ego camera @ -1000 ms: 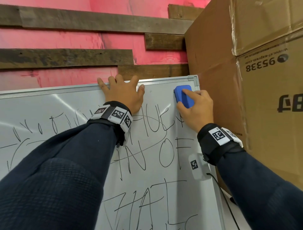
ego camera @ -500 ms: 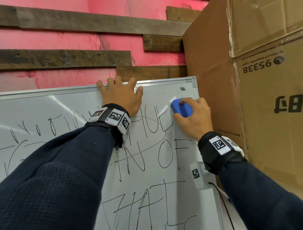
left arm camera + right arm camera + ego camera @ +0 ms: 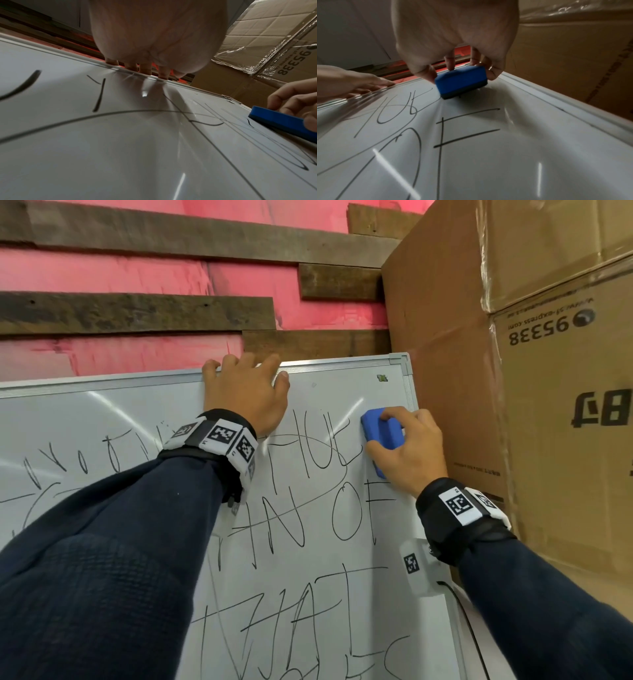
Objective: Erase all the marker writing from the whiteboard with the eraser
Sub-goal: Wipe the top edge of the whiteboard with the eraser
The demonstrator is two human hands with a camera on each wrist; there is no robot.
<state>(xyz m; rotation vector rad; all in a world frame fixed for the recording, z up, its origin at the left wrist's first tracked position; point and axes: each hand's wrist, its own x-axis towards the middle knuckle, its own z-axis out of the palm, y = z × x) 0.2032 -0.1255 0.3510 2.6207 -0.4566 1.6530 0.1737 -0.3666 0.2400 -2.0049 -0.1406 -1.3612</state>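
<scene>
The whiteboard leans on a red wall and is covered in black marker writing. My right hand grips the blue eraser and presses it flat on the board near the right frame, just above the letters "OF". In the right wrist view the eraser shows a dark felt underside on the board, thumb on one side and fingers on the other. My left hand lies flat on the upper board, with its fingertips on the top frame. The eraser also shows in the left wrist view.
Large taped cardboard boxes stand tight against the board's right edge. Dark wooden planks run across the red wall above the board. A black cable hangs down by the board's lower right side.
My right hand has slid the eraser down from the top right corner along the right side of the board. The left hand has stayed on the top edge.
</scene>
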